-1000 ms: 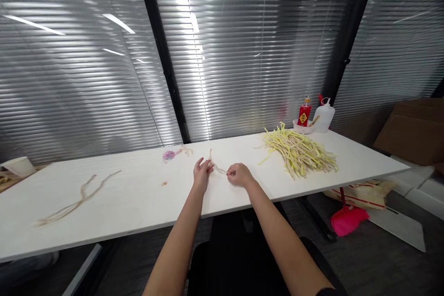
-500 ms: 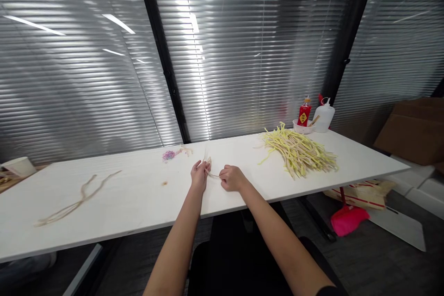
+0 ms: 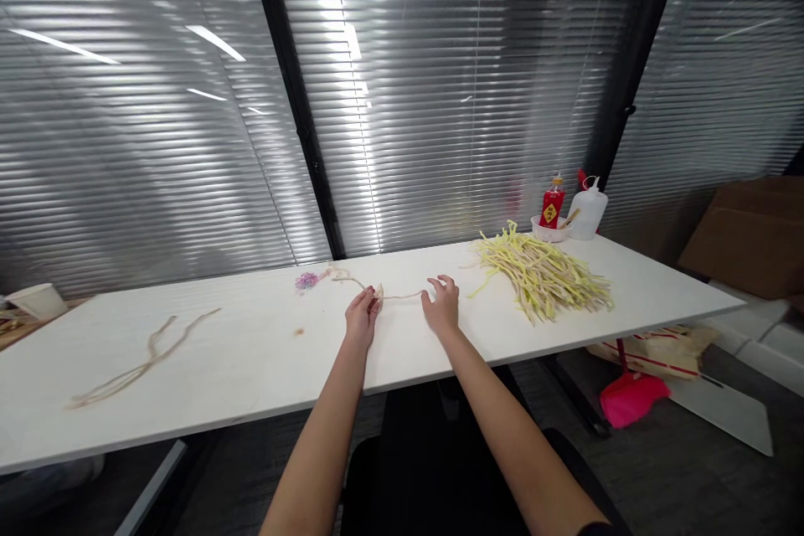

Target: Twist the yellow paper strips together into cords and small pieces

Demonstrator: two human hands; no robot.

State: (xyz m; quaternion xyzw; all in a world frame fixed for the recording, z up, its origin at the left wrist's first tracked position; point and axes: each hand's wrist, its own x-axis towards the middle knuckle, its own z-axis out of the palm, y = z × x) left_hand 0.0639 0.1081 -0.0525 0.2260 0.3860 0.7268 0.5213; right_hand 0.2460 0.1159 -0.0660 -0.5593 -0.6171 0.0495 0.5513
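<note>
My left hand [image 3: 362,315] is closed, pinching a thin beige cord [image 3: 400,296] near a small pale loop or knot at its fingertips. One length of the cord runs right across the white table [image 3: 251,368], and another trails back to the left. My right hand [image 3: 442,305] hovers at the right end of the cord with thumb and fingers apart. That end reaches the thumb, and whether it touches I cannot tell. Behind the left hand lies a small pink and purple bundle [image 3: 307,280] with pale strands beside it.
A heap of yellow and beige strips [image 3: 543,275] lies to the right. Behind it stand a red bottle [image 3: 551,206] in a shallow bowl [image 3: 546,233] and a white squeeze bottle [image 3: 587,213]. Loose beige cords [image 3: 151,358] lie at left, near a white cup [image 3: 38,301].
My right hand has moved right and slightly away from me, and its fingers have opened. The cord between the hands stretches longer and straighter. A strand now trails back-left from my left hand.
</note>
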